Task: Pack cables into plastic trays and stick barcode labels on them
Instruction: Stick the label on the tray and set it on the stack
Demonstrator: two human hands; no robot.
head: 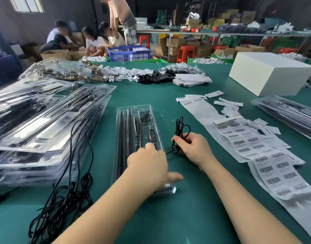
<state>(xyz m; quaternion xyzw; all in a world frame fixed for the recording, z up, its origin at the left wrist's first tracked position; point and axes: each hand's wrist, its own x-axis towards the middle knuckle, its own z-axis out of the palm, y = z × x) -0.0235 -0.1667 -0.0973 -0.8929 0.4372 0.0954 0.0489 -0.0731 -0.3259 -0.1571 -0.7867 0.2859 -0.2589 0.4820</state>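
A long clear plastic tray (pixel 128 120) lies in front of me on the green table (pixel 195 208), holding dark rods and a small black controller (pixel 151 134). My left hand (pixel 149 164) rests on the tray's near half, fingers reaching toward the controller's lower end and thumb spread to the right. Whether they pinch anything is hidden. My right hand (pixel 191 148) grips a bundled black cable (pixel 181 127) just right of the tray, loops sticking up above the fist. A strip of barcode labels (pixel 260 155) runs along the right.
Stacks of filled clear trays (pixel 45 124) stand at the left, with loose black cables (pixel 66 196) spilling in front of them. More trays (pixel 288 115) lie at the far right. A white box (pixel 269 73), paper tags and black parts sit further back. People work beyond the table.
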